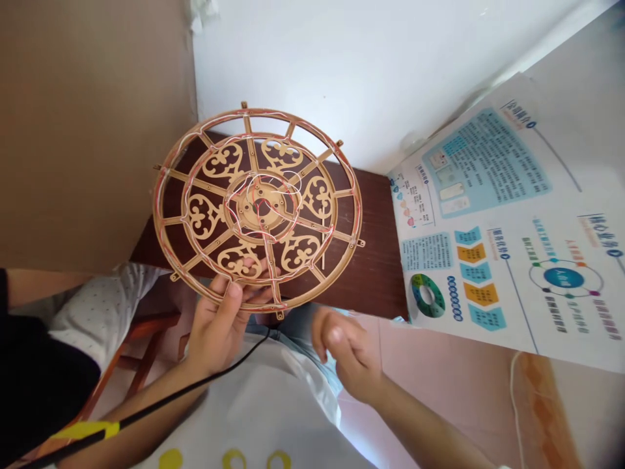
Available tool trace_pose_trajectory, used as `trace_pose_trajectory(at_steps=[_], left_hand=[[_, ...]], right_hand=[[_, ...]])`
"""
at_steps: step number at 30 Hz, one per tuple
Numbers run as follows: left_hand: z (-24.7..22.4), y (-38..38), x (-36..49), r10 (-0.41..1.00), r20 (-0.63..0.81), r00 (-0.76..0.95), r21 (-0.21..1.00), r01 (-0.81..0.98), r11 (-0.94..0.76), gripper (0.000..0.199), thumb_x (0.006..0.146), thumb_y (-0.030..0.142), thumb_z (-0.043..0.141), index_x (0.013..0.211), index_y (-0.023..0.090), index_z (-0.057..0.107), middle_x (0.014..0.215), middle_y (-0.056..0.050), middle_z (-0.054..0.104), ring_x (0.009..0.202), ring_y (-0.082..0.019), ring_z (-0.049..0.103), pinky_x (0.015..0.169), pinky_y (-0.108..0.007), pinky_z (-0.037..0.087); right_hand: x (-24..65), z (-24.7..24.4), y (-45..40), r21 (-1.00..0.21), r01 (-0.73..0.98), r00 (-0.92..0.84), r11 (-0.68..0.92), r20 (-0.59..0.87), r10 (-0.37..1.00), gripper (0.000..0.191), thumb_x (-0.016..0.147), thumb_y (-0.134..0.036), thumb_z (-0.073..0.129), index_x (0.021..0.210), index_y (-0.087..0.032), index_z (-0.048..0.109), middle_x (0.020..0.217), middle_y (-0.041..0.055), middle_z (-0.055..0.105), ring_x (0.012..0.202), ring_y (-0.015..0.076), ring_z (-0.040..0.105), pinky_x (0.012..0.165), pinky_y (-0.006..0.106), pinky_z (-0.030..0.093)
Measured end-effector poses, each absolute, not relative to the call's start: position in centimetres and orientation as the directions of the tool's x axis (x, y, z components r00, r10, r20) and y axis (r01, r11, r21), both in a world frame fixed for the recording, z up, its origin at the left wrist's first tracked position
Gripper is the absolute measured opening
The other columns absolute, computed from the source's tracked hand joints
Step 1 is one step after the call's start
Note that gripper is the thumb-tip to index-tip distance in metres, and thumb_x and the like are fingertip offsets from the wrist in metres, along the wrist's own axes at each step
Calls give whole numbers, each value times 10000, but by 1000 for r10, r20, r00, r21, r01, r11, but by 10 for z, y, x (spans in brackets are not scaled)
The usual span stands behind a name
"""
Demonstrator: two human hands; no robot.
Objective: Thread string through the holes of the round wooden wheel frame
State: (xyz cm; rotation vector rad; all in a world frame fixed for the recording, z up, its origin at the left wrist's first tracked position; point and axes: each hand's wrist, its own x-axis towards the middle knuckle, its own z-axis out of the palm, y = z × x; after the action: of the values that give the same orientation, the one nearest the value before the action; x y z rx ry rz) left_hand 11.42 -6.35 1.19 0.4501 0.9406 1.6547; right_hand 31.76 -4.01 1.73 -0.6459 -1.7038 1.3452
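My left hand grips the near rim of a round gold-coloured lamp frame, thumb on the upper face and fingers underneath. The frame is tilted toward me, with spokes, scrolled heart-shaped inserts and small lugs around its outer ring. Red and white wires run along its rings and a spoke, with loose white loops near the hub. Off the frame's lower right, my right hand hangs over my lap, fingers curled and thumb pressed in. What it holds, if anything, is hidden.
Beneath the frame is a dark brown tabletop against a white wall. A printed poster covers the right side. A brown panel stands at left, above another person's patterned clothing. A black cable crosses my left forearm.
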Motion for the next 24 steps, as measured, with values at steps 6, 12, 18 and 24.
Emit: trace_pose_trajectory(at_steps=[6, 12, 18, 24], left_hand=[[15, -61, 118, 959, -158, -234, 736, -675, -44, 230, 974, 460, 778, 1141, 305, 812, 1192, -43, 836, 1211, -278, 766, 1183, -514, 537], [18, -61, 123, 956, -170, -239, 769, -639, -23, 338, 951, 509, 782, 1235, 326, 774, 1199, -63, 831, 1257, -304, 738, 1152, -540, 559], [11, -65, 120, 935, -154, -320, 856, -515, -36, 389, 950, 521, 778, 1256, 282, 768, 1209, -82, 822, 1237, -310, 740, 1134, -500, 562], [4, -74, 123, 905, -15, -425, 981, -181, -69, 266, 1033, 412, 687, 1217, 247, 787, 1187, -83, 817, 1120, -279, 770, 998, -397, 612]], right_hand=[[289, -8, -47, -990, -139, -476, 12, 78, 876, 243, 1090, -461, 607, 988, -244, 567, 910, 22, 648, 762, 148, 614, 696, 289, 531], [278, 2, -37, -977, -173, -569, -125, -5, 823, 528, 1050, -709, 511, 1026, -212, 688, 792, 45, 707, 594, 141, 591, 567, 293, 509], [276, 12, -29, -987, -44, -504, -158, -115, 856, 500, 1009, -632, 646, 795, -193, 754, 648, 25, 691, 511, 118, 500, 492, 265, 436], [269, 5, -34, -991, 135, -268, -26, -62, 962, 367, 1016, -466, 696, 767, -196, 700, 597, -17, 622, 528, 128, 525, 507, 258, 430]])
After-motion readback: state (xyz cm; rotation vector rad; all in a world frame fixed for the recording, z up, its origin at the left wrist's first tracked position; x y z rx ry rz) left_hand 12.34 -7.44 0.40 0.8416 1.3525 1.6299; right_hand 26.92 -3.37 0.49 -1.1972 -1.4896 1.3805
